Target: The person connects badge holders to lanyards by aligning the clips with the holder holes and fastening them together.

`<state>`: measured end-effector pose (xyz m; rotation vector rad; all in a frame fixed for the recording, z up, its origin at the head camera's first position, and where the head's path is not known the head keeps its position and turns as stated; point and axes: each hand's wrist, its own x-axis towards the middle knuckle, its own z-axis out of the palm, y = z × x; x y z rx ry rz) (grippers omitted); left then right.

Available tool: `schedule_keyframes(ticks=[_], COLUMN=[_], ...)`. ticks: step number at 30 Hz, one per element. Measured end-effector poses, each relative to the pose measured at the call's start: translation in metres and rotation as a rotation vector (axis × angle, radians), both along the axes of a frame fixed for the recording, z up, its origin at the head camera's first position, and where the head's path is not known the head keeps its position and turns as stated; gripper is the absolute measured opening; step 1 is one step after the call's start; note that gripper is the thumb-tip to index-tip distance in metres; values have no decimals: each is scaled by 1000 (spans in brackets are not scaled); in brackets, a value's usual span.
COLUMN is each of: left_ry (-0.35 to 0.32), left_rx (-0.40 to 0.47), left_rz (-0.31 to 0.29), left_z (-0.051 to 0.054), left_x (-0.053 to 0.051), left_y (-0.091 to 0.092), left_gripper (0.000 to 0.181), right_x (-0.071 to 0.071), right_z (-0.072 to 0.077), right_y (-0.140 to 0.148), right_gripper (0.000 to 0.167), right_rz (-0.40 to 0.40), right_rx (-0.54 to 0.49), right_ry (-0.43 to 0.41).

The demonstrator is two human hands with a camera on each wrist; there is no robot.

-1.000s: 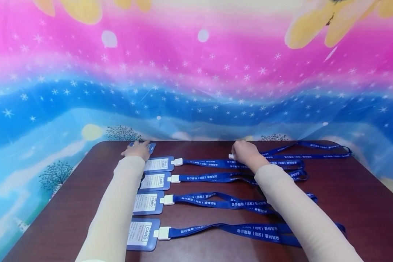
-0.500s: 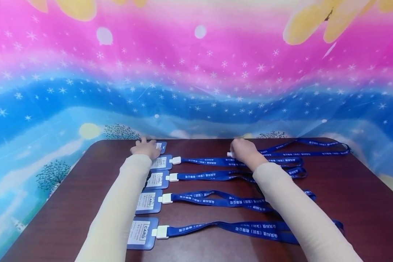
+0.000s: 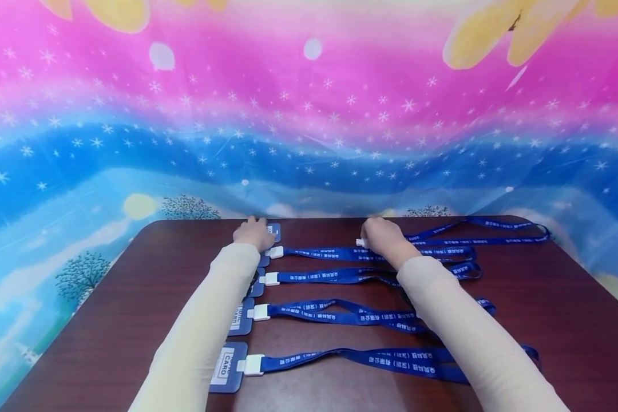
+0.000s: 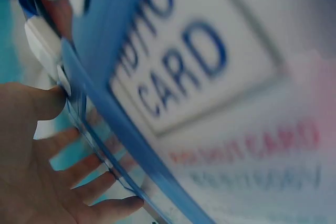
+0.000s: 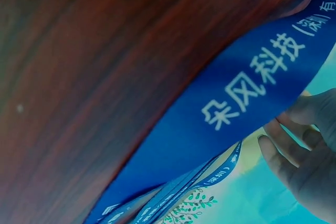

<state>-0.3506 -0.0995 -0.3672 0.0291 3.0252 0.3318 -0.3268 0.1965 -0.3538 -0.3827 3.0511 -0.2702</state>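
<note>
My left hand lies over the farthest blue-framed badge holder near the table's back edge, its fingers spread across the badge and covering most of it. In the left wrist view a badge marked CARD fills the right side, and the fingers stretch out beyond its edge. To the right, my right hand pinches the white clip of a blue lanyard, which loops off to the right. In the right wrist view a blue printed strap crosses in front of the fingers.
Several more badges, the nearest badge among them, lie in rows with white clips and blue lanyards stretched rightward on the dark wood table. Both forearms reach over them. A colourful cloth hangs behind the back edge.
My left hand has slid rightward along the back edge, and the farthest badge has moved right with it, closer to the clip. My right hand has stayed in place holding the clip.
</note>
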Motion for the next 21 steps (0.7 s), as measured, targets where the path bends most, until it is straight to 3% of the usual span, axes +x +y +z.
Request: schedule_keyframes(ticks=[10,17,21], left_ry=[47,34,41], left_rx=[24,34,40], left_rz=[-7,4,0], left_z=[-8,-5,-4], left_x=[-3,0,2], left_y=[-2,1,2], left_gripper=[51,51,50], right_x=[-3,-9,-12], right_z=[1,-5,-6], right_y=[-5,-41,-64], right_gripper=[9,18,14], right_rz=[27,46,91], right_rx=[22,79,121], right_ry=[-20,7,44])
